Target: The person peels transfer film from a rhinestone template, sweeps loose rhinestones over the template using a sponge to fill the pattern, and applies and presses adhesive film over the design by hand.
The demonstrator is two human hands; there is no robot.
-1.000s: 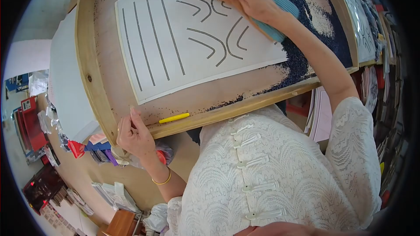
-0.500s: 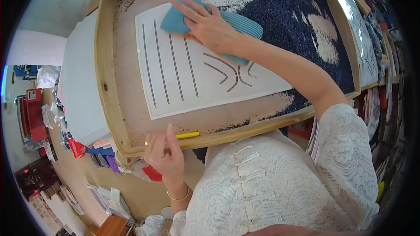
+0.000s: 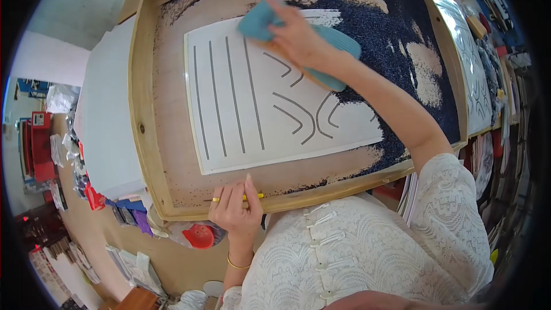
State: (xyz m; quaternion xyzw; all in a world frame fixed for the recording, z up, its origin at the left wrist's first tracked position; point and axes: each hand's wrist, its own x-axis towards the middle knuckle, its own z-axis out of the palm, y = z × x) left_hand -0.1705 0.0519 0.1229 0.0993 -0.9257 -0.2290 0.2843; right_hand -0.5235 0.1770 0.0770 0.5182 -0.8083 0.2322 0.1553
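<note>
My right hand [image 3: 301, 37], slightly blurred, presses a folded blue-green ribbed cloth [image 3: 338, 45] against a white sheet [image 3: 229, 163]. Dark straight and curved lines mark the sheet, and the cloth covers part of its upper right. Around it, tiny dark blue grains [image 3: 390, 34] lie thick on the right side of a shallow wooden frame [image 3: 140, 129]. At the frame's front rim is my left hand [image 3: 236, 205], its fingers curled over the wood and thumb pointing up. A thin yellow stick [image 3: 259, 196], perhaps a pen, lies partly behind that hand.
White boards or paper [image 3: 112, 120] are stacked left of the frame. A patterned sheet in clear film [image 3: 470, 74] lies to the right. Below the front rim hangs or stands a red container [image 3: 199, 235]. Bags and boxes crowd the floor at left.
My right hand has swept the cloth rightward over the sheet, baring more curved lines. My left hand has shifted right along the rim, covering more of the yellow stick. The whole view has shifted slightly.
</note>
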